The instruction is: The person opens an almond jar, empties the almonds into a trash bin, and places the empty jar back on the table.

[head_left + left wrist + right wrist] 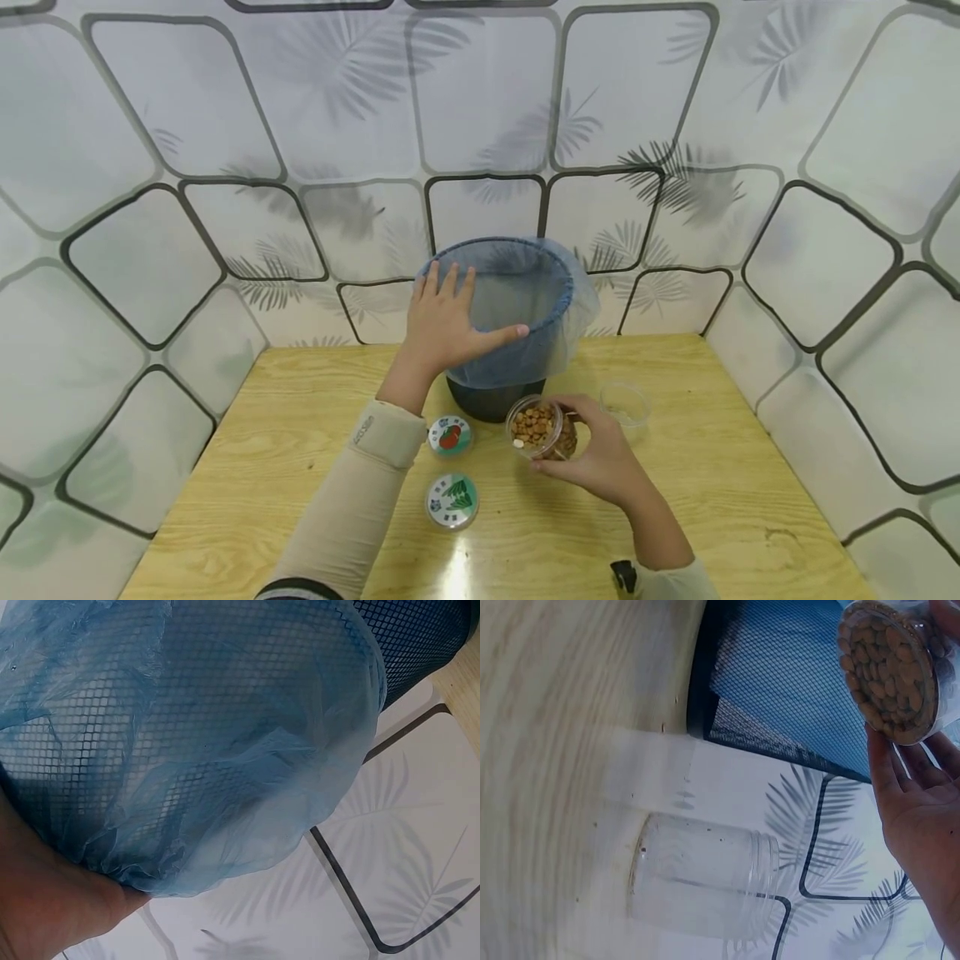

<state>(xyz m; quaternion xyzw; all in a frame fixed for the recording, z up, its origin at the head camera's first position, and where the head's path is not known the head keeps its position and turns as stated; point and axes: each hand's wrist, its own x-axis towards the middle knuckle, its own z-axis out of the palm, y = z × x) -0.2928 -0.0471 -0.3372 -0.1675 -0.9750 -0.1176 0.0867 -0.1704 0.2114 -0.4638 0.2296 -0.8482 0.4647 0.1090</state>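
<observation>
In the head view, my right hand (603, 458) grips a clear open jar (536, 429) full of brown, peanut-like pieces, its mouth tilted up and to the left. The right wrist view shows the base of that jar (889, 671) with fingers around its side. My left hand (442, 329), fingers straight and spread, lies over the near-left rim of a black mesh bin (491, 402) lined with a thin blue plastic bag (517, 350). In the left wrist view the bag (225, 765) covers the mesh, with part of my left hand (60, 900) at its edge.
A second clear jar (625, 406) without a lid stands right of the bin; crumbs cling inside it. Two round labelled lids lie left of the held jar, a tomato one (450, 435) and a green vegetable one (452, 500). Patterned curtains (360, 242) enclose the wooden table (300, 467).
</observation>
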